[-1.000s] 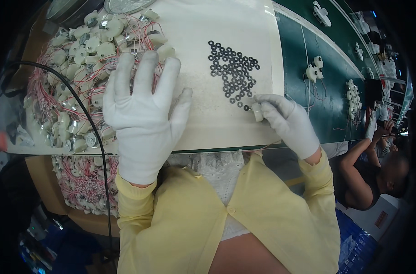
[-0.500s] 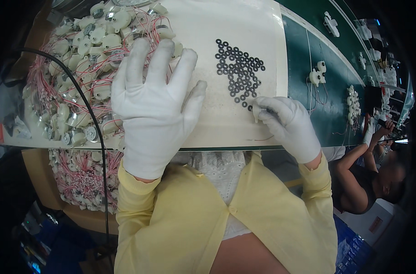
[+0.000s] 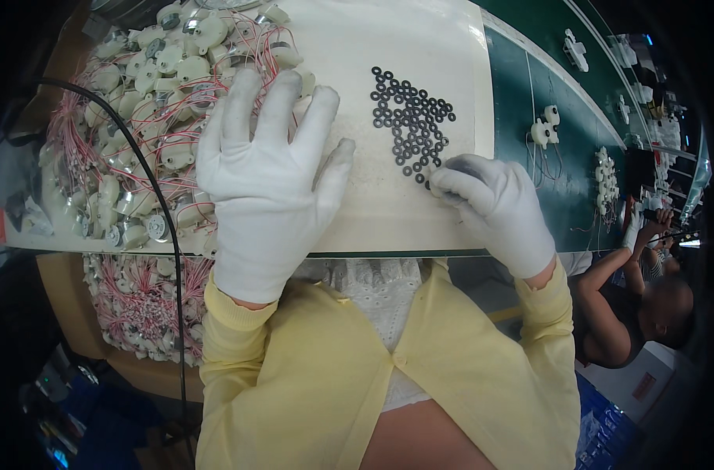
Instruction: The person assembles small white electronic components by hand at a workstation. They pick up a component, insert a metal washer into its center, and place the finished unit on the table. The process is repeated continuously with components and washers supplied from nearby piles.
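Note:
My left hand (image 3: 274,172), in a white glove, is open with the fingers spread. It is over the right edge of a heap of small cream plastic motor units (image 3: 169,141) with silver cans and red and white wires. My right hand (image 3: 494,200), also gloved in white, is closed, its thumb and fingers drawn together. Whatever it grips is hidden by the fingers. Just beyond its fingertips, a patch of small black rings (image 3: 412,117) lies flat on the white work surface (image 3: 333,47).
A black cable (image 3: 149,176) arcs down across the left side. Below the table edge sits a cardboard box (image 3: 67,301) full of more wired units. To the right, a green belt (image 3: 513,86) carries several white assemblies (image 3: 545,129). A co-worker (image 3: 615,313) is at the far right.
My right hand has turned and its fingers have curled in; the pale part that showed at its fingertips is now hidden. My left hand has shifted slightly right. Assemblies on the belt moved slightly.

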